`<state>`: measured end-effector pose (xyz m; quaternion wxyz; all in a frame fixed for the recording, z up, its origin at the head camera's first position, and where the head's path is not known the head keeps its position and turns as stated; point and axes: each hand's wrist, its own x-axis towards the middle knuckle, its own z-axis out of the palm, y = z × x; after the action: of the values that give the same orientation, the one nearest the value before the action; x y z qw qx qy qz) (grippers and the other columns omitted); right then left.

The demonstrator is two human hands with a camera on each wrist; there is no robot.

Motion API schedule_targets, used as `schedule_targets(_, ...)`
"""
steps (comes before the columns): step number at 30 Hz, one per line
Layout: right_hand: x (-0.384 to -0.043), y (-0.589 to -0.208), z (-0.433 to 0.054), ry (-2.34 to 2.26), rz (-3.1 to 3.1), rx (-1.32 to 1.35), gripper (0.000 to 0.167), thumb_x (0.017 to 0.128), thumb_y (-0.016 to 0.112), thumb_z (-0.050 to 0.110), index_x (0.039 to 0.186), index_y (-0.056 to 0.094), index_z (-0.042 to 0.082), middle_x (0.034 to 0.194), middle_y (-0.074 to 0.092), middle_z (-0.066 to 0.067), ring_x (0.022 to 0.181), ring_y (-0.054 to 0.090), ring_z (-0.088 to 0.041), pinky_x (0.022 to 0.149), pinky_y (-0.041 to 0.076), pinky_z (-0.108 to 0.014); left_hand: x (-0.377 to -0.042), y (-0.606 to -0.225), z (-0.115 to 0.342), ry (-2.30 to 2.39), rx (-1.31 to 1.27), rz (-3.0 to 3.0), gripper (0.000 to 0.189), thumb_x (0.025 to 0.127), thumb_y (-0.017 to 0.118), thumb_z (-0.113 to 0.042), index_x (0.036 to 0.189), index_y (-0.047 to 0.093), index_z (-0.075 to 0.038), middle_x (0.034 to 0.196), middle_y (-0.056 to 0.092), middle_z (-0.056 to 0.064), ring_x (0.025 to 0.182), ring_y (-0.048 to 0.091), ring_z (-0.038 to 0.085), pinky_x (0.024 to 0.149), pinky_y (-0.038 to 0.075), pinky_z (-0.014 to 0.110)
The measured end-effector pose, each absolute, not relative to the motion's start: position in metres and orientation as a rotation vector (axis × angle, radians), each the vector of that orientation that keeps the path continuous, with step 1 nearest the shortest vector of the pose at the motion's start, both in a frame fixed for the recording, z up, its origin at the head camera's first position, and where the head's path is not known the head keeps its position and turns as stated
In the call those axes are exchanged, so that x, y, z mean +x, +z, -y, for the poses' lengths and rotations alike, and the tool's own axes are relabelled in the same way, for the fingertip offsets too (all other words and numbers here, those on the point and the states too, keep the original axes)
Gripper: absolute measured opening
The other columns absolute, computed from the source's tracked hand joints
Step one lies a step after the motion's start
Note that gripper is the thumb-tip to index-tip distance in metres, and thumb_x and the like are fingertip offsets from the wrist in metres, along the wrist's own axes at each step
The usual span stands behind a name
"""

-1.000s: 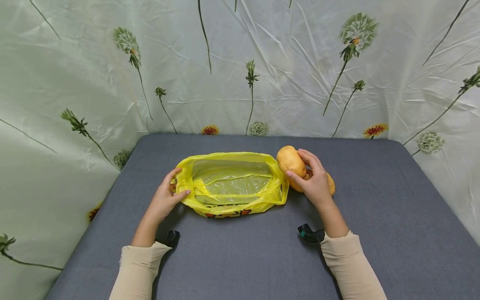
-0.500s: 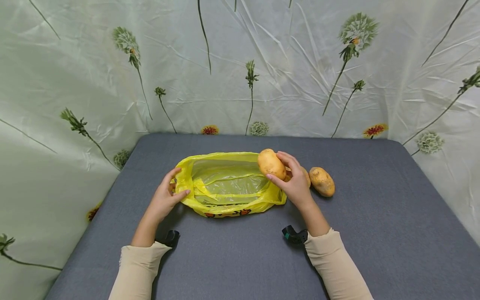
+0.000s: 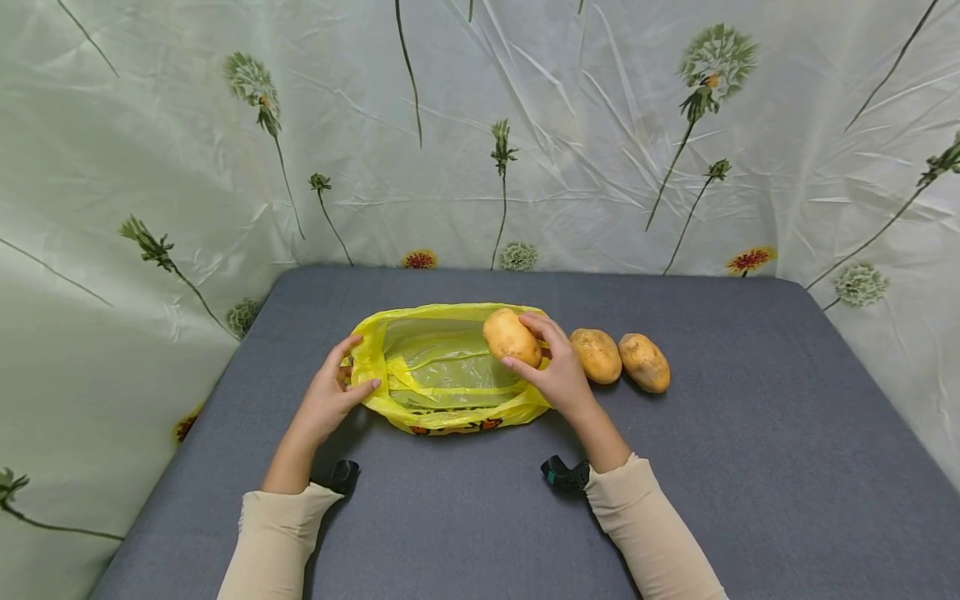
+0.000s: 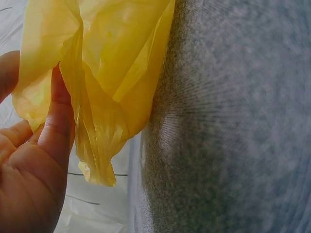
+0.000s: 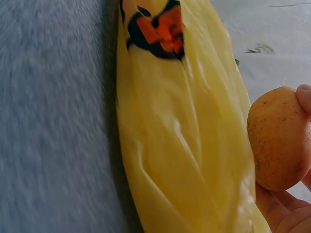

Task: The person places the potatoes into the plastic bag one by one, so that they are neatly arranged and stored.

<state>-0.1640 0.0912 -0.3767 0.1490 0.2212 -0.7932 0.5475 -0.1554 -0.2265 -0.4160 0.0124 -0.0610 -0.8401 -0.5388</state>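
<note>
A yellow plastic bag (image 3: 450, 412) lies on the table with its mouth spread wide and facing up. At its left end my left hand (image 3: 330, 392) holds the rim, thumb and fingers on either side of the film. In the left wrist view, the fingers (image 4: 60, 111) lie against the crumpled yellow film. My right hand (image 3: 562, 371) grips a potato (image 3: 512, 337) over the right part of the bag's mouth. The right wrist view shows this potato (image 5: 277, 138) beside the bag's printed wall (image 5: 194, 116), level with its upper edge.
Two more potatoes, one nearer the bag (image 3: 597, 356) and one farther right (image 3: 644, 363), lie side by side on the grey cloth-covered table (image 3: 465, 517). A floral sheet (image 3: 450, 167) hangs behind the table. Both wrists wear black devices, such as the right one (image 3: 564, 475).
My right hand has carried the potato left, from beside the bag to over its mouth. The two other potatoes have come into full view. My left hand has stayed on the rim.
</note>
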Motion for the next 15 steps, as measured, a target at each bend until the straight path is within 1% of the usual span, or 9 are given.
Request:
schedule_targets(5,-0.164,-0.379,-0.079,1.608,2.278,0.661,0.055,0.071,0.074,0.0,0.119,0.049,-0.009,0.12,0.048,-0.022,0.101,0.049,-0.032,0.073,0.045,-0.045,-0.155,-0.416,0.226,-1.671,-0.185,2.625,0.073,0.081,0.066,-0.004,0.14,0.023,-0.007,0.129,0.036,0.022,0.097,0.048,0.034,0.063,0.046,0.022)
schedule_targets(10,-0.164,-0.381,-0.069,1.626,2.295,0.676,0.055,0.071,0.074,0.001,0.119,0.049,-0.009,0.121,0.047,-0.021,0.102,0.049,-0.032,0.074,0.046,-0.044,-0.156,-0.417,0.226,-1.675,-0.192,2.619,0.073,0.081,0.066,-0.004,0.14,0.023,-0.007,0.127,0.036,0.023,0.096,0.048,0.034,0.062,0.046,0.022)
schedule_targets(15,-0.163,-0.383,-0.059,1.666,2.303,0.7,0.055,0.072,0.074,0.001,0.12,0.049,-0.008,0.123,0.046,-0.021,0.106,0.046,-0.031,0.074,0.045,-0.044,-0.156,-0.416,0.227,-1.699,-0.207,2.605,0.073,0.081,0.065,-0.002,0.14,0.023,-0.007,0.128,0.036,0.023,0.098,0.048,0.034,0.062,0.046,0.022)
